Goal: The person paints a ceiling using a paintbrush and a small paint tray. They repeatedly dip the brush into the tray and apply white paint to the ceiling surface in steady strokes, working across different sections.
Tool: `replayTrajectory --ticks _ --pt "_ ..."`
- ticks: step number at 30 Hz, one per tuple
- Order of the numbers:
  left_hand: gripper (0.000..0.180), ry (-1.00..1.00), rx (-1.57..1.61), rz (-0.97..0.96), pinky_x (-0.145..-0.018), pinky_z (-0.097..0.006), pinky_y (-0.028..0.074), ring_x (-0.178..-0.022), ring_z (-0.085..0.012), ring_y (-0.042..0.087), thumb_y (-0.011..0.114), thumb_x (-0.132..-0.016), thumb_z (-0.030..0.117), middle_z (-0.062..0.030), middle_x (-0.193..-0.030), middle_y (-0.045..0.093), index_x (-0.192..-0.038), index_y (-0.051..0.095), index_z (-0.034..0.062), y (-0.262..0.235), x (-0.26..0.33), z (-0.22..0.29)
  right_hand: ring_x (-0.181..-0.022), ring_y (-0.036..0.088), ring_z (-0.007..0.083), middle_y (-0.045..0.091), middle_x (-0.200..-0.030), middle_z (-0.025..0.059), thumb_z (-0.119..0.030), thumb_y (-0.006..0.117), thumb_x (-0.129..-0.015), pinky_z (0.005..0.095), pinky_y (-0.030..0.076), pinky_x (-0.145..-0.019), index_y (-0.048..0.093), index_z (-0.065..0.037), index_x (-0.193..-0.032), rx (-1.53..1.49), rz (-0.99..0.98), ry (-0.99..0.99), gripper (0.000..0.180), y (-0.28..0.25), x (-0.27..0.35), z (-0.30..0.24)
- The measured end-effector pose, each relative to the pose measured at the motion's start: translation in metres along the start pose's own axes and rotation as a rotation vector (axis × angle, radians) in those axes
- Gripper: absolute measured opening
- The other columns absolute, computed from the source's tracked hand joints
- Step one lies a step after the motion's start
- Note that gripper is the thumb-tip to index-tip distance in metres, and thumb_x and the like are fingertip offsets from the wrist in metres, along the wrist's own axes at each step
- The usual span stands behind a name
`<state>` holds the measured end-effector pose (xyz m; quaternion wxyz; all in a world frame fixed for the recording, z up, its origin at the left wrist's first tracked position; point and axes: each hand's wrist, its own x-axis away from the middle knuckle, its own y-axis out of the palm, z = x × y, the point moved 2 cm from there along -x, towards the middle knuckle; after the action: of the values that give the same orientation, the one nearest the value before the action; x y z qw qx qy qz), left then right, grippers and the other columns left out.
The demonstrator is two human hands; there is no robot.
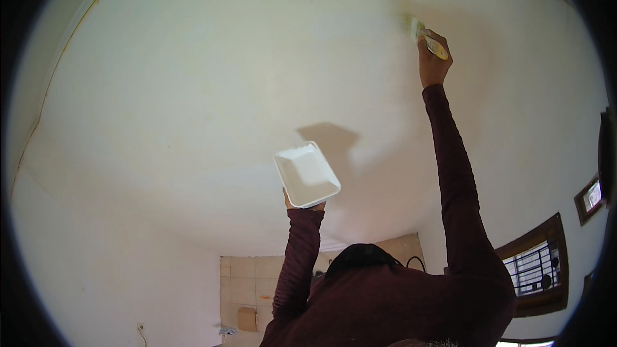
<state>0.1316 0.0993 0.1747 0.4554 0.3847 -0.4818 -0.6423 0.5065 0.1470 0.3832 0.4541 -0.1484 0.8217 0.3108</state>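
High on the right, my right hand is closed around a paintbrush with a yellowish handle. Its pale bristles point up and left at the white wall and seem to touch it. Lower down, near the middle, my left hand grips a shallow white rectangular tray by its lower end. Most of the left hand's fingers are hidden behind the tray. The tray is tilted, its hollow side in sight, with a white inside; I cannot make out how much paint is in it.
At the lower right a barred window has a brown frame, with a smaller framed opening above it. Beige floor tiles show below, with a brown box-like object on them. A wall socket with a cable is at lower left.
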Motion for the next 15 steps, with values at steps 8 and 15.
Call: replayTrajectory --ticks 8,15 --pt "0.052 0.022 -0.065 -0.009 -0.101 -0.056 0.046 -0.127 -0.0344 0.053 0.035 -0.1 0.044 -0.0111 -0.143 0.051 -0.144 0.045 0.0174 -0.005 -0.007 0.0 -0.093 0.064 0.0256 0.059 -0.103 0.0079 -0.002 0.075 -0.078 0.0362 0.054 -0.079 0.07 -0.012 -0.102 0.23 -0.135 -0.206 0.027 0.08 0.047 -0.058" --pt "0.051 0.038 -0.047 0.027 -0.102 -0.057 0.045 -0.128 -0.0345 0.052 0.037 -0.1 0.044 -0.0103 -0.143 0.051 -0.143 0.045 0.0187 -0.013 -0.001 -0.002 -0.089 0.063 0.0267 0.057 -0.106 0.0063 -0.002 0.076 -0.069 0.0389 0.054 -0.074 0.071 -0.018 -0.1 0.155 -0.235 -0.205 0.036 0.139 0.075 -0.075"
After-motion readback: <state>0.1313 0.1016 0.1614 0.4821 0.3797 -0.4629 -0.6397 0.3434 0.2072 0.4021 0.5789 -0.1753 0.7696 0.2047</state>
